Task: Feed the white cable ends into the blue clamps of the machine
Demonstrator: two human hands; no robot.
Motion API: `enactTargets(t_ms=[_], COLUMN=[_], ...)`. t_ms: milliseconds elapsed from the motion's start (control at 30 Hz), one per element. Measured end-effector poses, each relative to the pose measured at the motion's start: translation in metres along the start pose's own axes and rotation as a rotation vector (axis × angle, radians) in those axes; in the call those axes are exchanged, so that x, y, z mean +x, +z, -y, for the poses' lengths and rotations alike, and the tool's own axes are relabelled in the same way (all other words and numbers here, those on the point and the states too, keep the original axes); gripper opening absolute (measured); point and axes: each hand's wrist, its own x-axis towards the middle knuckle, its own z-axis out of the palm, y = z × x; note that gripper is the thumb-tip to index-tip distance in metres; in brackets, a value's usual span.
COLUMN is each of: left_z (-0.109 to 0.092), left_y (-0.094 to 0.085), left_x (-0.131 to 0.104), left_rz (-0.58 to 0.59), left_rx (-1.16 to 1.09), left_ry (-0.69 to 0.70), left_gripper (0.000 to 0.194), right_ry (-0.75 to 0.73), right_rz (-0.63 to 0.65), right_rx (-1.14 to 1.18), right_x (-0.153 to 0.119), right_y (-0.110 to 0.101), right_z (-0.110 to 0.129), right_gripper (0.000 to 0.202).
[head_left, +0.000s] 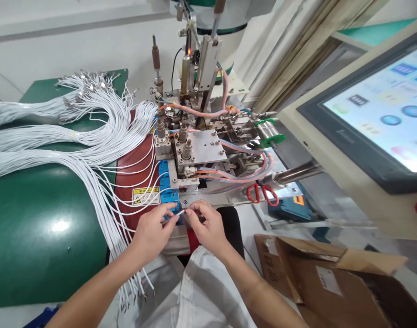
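Observation:
At the front edge of the machine, my left hand (156, 231) pinches a white cable (176, 215) near its end. My right hand (206, 223) has thumb and finger closed at the tip of that same cable, where a small dark and reddish bit shows. Just beyond the fingers sits a blue fixture (166, 182) with several white cables running into it from the left. A yellow warning label (146, 196) lies on the red-brown surface beside it.
Bundles of white cables (54, 157) cover the green table (40, 228). Behind my hands is the metal machine (201, 148) with a wire spool (270, 133). Red-handled scissors (262, 193) lie right. A touchscreen (382, 105) stands at right, above an open cardboard box (317, 278).

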Motion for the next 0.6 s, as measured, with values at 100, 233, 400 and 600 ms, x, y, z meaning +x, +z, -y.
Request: enactTargets(t_ms=[100, 233, 400, 600], left_z=[0.003, 0.016, 0.026, 0.026], left_y=[-0.014, -0.018, -0.014, -0.015], left_x=[0.006, 0.012, 0.015, 0.015], left_rz=[0.029, -0.014, -0.029, -0.026], left_rx=[0.112, 0.151, 0.134, 0.071], left_ry=[0.066, 0.145, 0.164, 0.157], left_gripper=[0.015, 0.017, 0.019, 0.019], right_ry=[0.038, 0.017, -0.011, 0.055], right_rz=[0.03, 0.086, 0.09, 0.047], right_rx=[-0.024, -0.112, -0.178, -0.095], right_x=[0.005, 0.007, 0.009, 0.007], right_y=[0.005, 0.01, 0.011, 0.012], right_z=[-0.007, -0.013, -0.014, -0.014], right_gripper=[0.015, 0.015, 0.014, 0.015])
